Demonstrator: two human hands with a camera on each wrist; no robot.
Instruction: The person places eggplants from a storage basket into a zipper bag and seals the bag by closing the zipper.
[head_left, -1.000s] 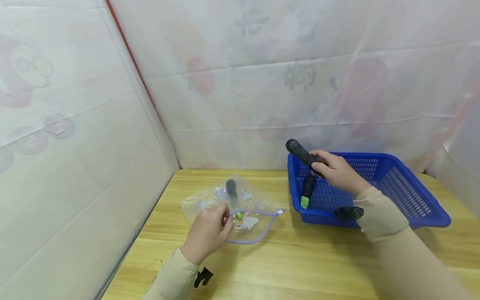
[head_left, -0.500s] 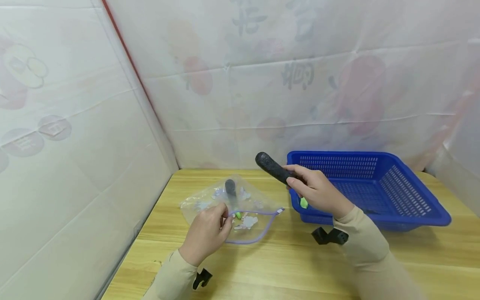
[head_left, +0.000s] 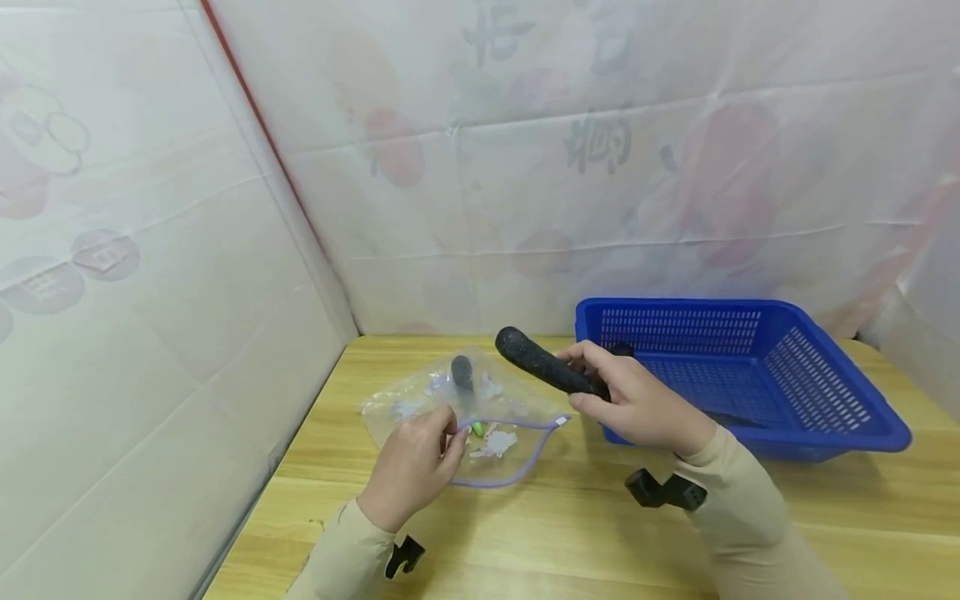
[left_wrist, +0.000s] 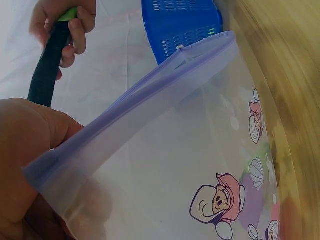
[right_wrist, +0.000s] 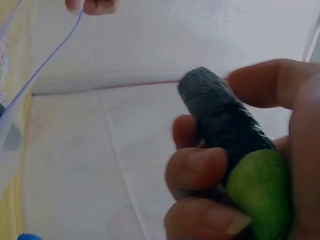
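My right hand (head_left: 637, 400) grips a dark, cucumber-like vegetable (head_left: 536, 358) by its bright green end (right_wrist: 260, 185). It is held in the air between bag and basket, its rounded dark tip toward the upper left. With thumb and fingers, my left hand (head_left: 416, 458) pinches the purple-edged mouth of a clear zip bag (left_wrist: 150, 165) printed with cartoon figures. The bag's mouth gapes toward the front right. Inside the bag lies a similar dark vegetable (head_left: 462, 377) with a green end. Behind my right hand, the dark end of another such vegetable (head_left: 621, 350) shows in the blue basket (head_left: 847, 358).
The basket stands at the right on the wooden table (head_left: 555, 533). White printed cloth (head_left: 465, 192) hangs behind the table and along its left side. A black clip (head_left: 663, 490) sits at my right wrist, and another black clip (head_left: 405, 557) at my left.
My right hand has brought the dark cucumber-like vegetable from over the basket leftward and down, closer to the bag. My left hand keeps its pinch on the bag's edge.
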